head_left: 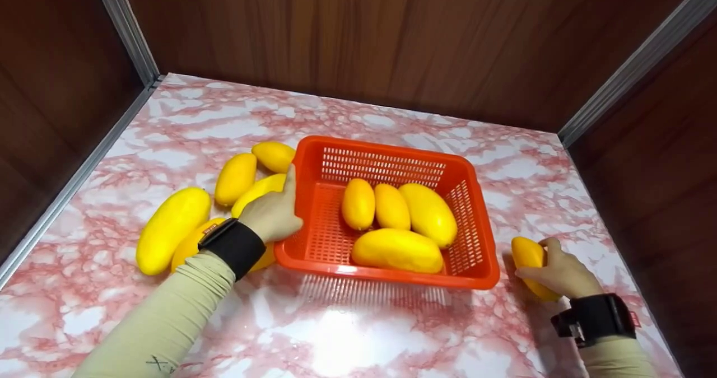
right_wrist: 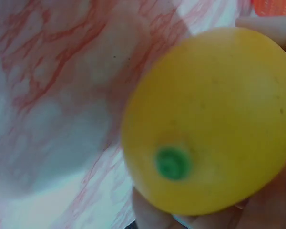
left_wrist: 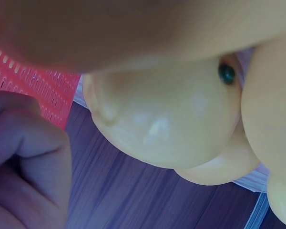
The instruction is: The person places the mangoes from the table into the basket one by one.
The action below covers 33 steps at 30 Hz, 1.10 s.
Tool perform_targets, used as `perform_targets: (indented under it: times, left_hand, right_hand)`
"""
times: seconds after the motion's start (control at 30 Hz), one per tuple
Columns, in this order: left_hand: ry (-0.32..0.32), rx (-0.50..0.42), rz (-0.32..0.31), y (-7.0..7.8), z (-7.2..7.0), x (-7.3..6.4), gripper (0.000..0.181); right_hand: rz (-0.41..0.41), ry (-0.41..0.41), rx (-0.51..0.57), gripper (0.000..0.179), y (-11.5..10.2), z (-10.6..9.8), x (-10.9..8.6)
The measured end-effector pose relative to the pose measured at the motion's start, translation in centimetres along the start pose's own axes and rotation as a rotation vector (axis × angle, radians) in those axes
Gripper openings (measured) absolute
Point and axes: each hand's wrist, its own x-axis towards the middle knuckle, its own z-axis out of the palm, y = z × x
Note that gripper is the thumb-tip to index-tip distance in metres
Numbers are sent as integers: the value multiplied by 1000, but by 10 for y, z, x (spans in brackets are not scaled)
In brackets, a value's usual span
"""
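Observation:
A red plastic basket (head_left: 392, 280) with slotted walls stands mid-table, holding several yellow mangoes (head_left: 428, 213) bunched toward its right side. At its left rim, my left hand (head_left: 271, 215) grips the edge, the index finger lying along the rim and the thumb over it. In the left wrist view, curled fingers (left_wrist: 33, 152) show beside the basket wall (left_wrist: 43, 93). My right hand (head_left: 568, 271) holds a mango (head_left: 528, 253) between thumb and fingers, right of the basket and apart from it. Its green stem end (right_wrist: 172, 163) faces the right wrist camera.
Several more mangoes (head_left: 175, 229) lie left of the basket, close to my left forearm and partly hidden by it. The table (head_left: 392, 333) has a red-and-white marbled top. Dark wooden panels (head_left: 358, 36) with metal corner strips enclose its back and sides.

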Motion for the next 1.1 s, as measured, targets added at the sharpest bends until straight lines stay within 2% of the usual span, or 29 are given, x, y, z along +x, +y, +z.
perform_targets:
  times: [0.17, 0.47, 0.83, 1.1]
  left_hand:
    - [26, 2, 8, 0, 0, -1, 99]
    - [23, -3, 1, 0, 1, -1, 99]
    - [11, 4, 10, -1, 0, -1, 98]
    - [13, -6, -7, 0, 2, -1, 99]
  right_hand:
    - [-15, 65, -3, 90, -3, -1, 0]
    - [-78, 221, 46, 88, -12, 0, 2]
    - [-119, 410, 230, 78, -25, -2, 1]
    - [-146, 494, 336, 73, -39, -7, 1]
